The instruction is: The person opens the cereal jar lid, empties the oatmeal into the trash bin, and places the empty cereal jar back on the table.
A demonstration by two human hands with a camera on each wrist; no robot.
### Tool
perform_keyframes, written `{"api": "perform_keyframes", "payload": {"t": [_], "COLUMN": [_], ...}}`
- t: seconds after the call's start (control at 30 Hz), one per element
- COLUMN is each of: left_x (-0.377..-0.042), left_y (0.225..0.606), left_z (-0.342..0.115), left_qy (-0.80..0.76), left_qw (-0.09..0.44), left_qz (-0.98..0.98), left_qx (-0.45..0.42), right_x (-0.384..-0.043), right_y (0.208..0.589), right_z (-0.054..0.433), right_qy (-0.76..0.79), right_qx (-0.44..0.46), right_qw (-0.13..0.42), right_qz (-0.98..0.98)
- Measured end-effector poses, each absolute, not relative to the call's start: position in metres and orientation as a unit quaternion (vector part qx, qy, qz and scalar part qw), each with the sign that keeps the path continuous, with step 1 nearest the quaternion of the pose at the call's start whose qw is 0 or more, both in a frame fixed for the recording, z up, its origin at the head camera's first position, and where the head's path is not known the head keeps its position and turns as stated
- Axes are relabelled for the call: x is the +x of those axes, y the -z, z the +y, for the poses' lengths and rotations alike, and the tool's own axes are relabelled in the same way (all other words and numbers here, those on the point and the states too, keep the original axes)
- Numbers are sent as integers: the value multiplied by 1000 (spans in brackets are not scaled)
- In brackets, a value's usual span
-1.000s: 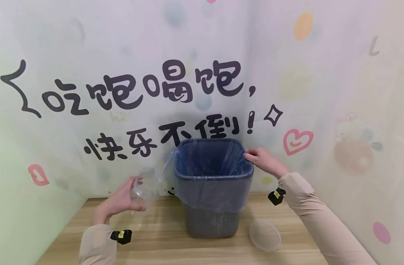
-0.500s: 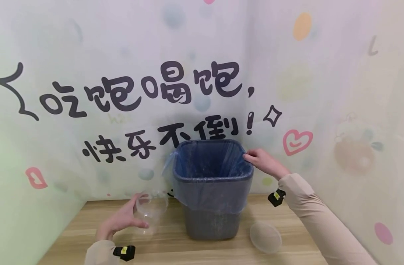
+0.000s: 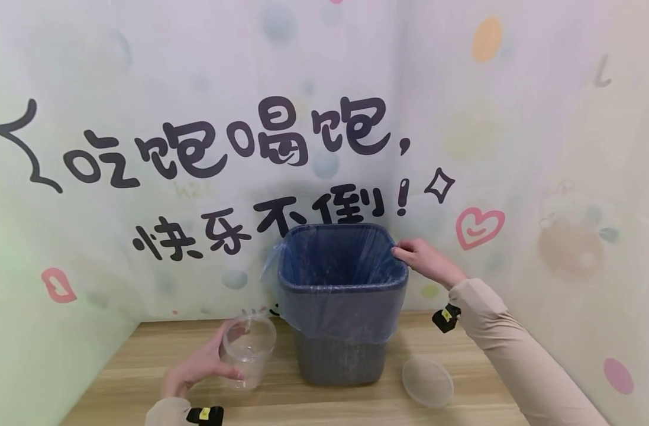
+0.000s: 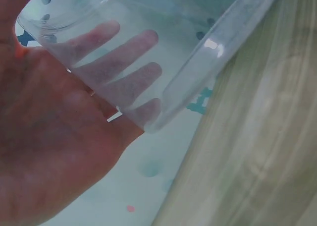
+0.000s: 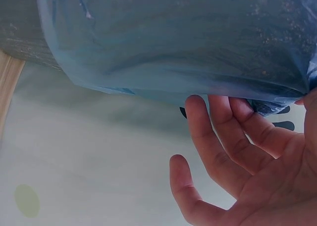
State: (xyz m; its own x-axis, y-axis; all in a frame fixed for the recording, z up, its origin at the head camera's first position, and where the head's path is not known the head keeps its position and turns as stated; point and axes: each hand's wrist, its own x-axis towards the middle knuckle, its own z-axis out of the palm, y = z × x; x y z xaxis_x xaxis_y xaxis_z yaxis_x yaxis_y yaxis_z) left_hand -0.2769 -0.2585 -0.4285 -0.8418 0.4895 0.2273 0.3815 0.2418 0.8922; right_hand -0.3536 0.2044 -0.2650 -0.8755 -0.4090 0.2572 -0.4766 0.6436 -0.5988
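My left hand (image 3: 204, 362) holds a clear plastic cup (image 3: 255, 355), wrapped round its side with the cup upright and its base right at the tabletop. In the left wrist view the fingers (image 4: 136, 80) show through the cup's transparent wall. Right of the cup stands a grey-blue trash bin (image 3: 341, 362), lined with a translucent blue bag (image 3: 337, 313) folded over its rim. My right hand (image 3: 428, 260) pinches the bin's right rim and bag with thumb and forefinger. Its other fingers extend along the bag's outside in the right wrist view.
A round clear plastic lid (image 3: 428, 382) lies flat on the wooden table (image 3: 303, 408), right of the bin's base. Close behind the bin is a printed wall (image 3: 239, 65) with black lettering, and side walls stand left and right.
My left hand has brought the cup down from above the table and slightly to the right, and the cup now stands upright. The right hand stays at the bin's rim.
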Motion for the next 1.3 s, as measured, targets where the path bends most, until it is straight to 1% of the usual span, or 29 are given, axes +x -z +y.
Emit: {"api": "perform_keyframes", "payload": {"t": [0.37,0.63,0.83,0.97,1.1,1.3], "left_x": [-277,-275,-273,-276,-279,-280], "left_y": [445,446,447,453,462,469], "left_z": [-258,-260,-260,-262,-266,-270], "left_qy": [-546,-520,-511,-519,-537,-554], "left_qw": [56,102,110,115,136,170], "left_qz": [779,789,793,769,731,708], "left_qx": [301,311,313,355,399,403], "right_x": [-354,-353,-352,-351,-350,-348], "right_y": [265,265,264,264,265,264], "right_z": [204,204,204,204,204,203], "right_qy": [-344,-362,-370,-374,-375,-382], "right_qx": [245,239,238,235,234,234], "right_qw": [48,28,26,21,19,20], "right_qz": [-905,-901,-898,-897,-897,-893]}}
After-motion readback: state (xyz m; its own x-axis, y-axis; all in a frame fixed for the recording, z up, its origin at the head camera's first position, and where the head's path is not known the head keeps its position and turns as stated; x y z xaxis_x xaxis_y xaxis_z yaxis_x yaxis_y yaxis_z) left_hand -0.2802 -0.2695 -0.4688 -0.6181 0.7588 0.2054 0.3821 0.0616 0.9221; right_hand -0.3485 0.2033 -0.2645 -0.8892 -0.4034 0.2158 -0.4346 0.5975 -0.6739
